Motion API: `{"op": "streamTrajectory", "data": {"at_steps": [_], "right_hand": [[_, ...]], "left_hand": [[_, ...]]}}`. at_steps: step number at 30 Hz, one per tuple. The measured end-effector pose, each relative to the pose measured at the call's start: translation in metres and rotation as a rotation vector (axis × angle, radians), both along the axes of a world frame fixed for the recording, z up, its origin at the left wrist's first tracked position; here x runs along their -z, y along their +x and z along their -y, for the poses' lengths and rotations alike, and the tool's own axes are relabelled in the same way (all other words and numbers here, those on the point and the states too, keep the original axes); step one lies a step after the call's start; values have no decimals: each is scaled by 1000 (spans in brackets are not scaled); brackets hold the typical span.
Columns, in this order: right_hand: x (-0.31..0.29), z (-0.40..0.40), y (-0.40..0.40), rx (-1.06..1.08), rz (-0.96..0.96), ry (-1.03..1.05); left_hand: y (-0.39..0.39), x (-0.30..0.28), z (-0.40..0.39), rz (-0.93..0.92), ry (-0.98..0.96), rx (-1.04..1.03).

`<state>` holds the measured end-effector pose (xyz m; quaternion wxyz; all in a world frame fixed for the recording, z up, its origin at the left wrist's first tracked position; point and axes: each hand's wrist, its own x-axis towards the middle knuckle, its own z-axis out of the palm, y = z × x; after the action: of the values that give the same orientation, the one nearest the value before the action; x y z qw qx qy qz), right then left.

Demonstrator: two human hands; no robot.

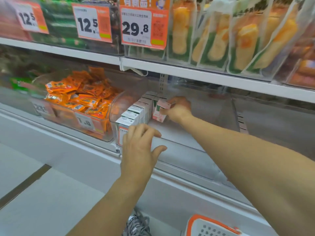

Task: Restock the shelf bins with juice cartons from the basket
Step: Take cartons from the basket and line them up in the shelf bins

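My right hand reaches deep into a clear shelf bin and grips a small pink juice carton, held upright beside a row of white and green cartons along the bin's left side. My left hand hovers with fingers spread at the bin's front edge, just before the nearest white carton, holding nothing. The white basket with an orange rim stands on the floor at the bottom right; its contents are hidden.
A clear bin of orange snack packets sits left of the carton bin. The shelf above carries bagged orange and green snacks and price tags. A grey shoe shows at the bottom.
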<state>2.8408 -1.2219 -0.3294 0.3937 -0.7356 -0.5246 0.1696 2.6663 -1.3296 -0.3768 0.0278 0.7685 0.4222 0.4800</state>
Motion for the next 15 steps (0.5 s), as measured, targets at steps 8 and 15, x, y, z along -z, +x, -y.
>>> {"op": "streamTrajectory", "data": {"at_steps": [8, 15], "right_hand": [[5, -19, -14, 70, 82, -90], [-41, 81, -3, -45, 16, 82]], "left_hand": [[1, 4, -4, -22, 59, -32], [2, -3, 8, -95, -1, -68]]}}
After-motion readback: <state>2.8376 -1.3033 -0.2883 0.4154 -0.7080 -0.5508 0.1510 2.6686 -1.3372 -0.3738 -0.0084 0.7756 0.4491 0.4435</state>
